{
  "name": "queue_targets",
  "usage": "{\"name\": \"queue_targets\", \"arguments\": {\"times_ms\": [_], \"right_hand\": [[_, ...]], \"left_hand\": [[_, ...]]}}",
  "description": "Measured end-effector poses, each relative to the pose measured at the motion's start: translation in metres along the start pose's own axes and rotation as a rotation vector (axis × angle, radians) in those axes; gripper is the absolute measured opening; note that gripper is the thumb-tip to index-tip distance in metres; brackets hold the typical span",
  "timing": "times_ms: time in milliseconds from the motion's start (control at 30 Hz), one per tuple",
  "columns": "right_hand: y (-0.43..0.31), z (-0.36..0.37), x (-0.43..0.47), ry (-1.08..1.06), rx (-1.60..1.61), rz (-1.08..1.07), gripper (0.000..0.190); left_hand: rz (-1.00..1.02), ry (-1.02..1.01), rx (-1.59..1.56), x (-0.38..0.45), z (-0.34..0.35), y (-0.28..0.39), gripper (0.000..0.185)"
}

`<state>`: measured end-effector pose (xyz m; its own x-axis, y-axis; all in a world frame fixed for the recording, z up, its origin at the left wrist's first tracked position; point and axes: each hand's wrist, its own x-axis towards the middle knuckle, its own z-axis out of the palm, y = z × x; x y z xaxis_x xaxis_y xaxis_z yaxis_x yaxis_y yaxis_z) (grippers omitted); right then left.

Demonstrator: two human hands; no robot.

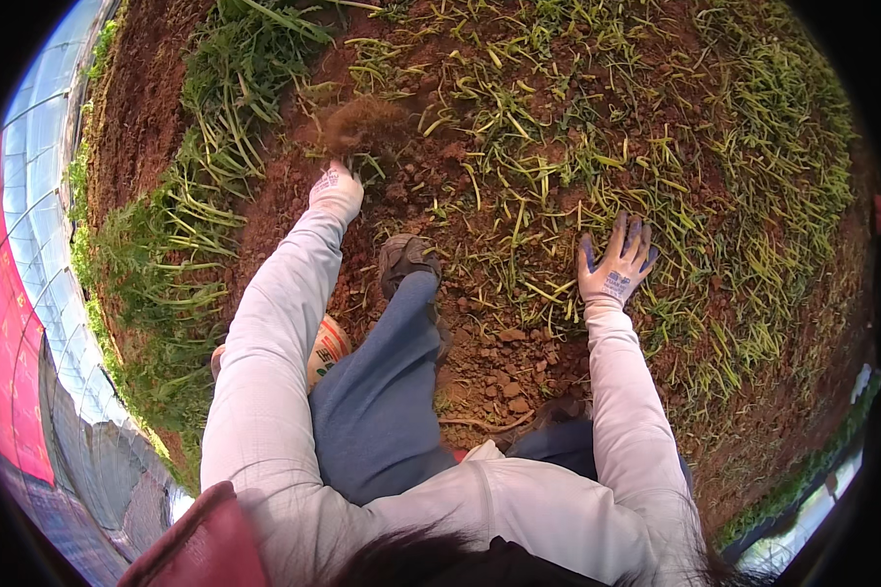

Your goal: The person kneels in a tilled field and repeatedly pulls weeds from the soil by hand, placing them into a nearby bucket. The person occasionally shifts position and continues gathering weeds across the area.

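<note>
My left hand, in a pale work glove bearing print, is low over the reddish soil, beside a row of leafy green plants laid along the left. Its fingers are mostly hidden, with short green stems beside them; whether it holds anything is unclear. A blurred brown patch of soil or roots shows just beyond it. My right hand, in a similar glove with blue-purple finger coating, is spread with its fingers apart over cut yellow-green stalks scattered on the ground.
My brown shoe stands on the soil between the hands. A printed white and orange rounded item lies by my left leg. Clods lie between my legs. Plastic sheeting borders the far left; more stalks cover the right.
</note>
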<state>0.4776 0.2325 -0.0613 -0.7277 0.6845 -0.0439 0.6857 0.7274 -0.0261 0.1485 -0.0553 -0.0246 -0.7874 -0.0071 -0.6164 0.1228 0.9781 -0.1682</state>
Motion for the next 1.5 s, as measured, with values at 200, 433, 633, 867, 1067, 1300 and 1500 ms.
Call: {"name": "queue_targets", "arguments": {"times_ms": [200,433,633,867,1067,1300,1500], "right_hand": [[-0.003,0.003,-0.003,0.044,0.052,-0.013,0.073],[-0.009,0.002,-0.003,0.078,0.068,-0.044,0.069],[-0.008,0.004,-0.004,0.086,0.046,-0.035,0.067],[-0.008,0.005,-0.003,0.093,0.058,-0.054,0.07],[-0.014,0.002,-0.001,0.097,0.075,-0.065,0.07],[-0.009,0.003,-0.001,0.069,0.046,-0.039,0.071],[-0.006,0.005,-0.001,0.088,0.054,-0.044,0.072]], "left_hand": [[0.03,-0.043,0.15,-0.014,-0.007,-0.069,0.058],[-0.064,0.072,-0.148,-0.024,0.015,-0.13,0.07],[0.507,0.262,0.034,-0.053,-0.027,-0.028,0.054],[0.316,-0.138,0.592,0.004,-0.031,0.032,0.032],[0.33,-0.153,0.391,0.027,0.002,0.016,0.036],[0.472,-0.004,0.15,-0.034,-0.022,0.011,0.053],[0.359,-0.294,0.402,-0.029,-0.034,0.0,0.056]]}}
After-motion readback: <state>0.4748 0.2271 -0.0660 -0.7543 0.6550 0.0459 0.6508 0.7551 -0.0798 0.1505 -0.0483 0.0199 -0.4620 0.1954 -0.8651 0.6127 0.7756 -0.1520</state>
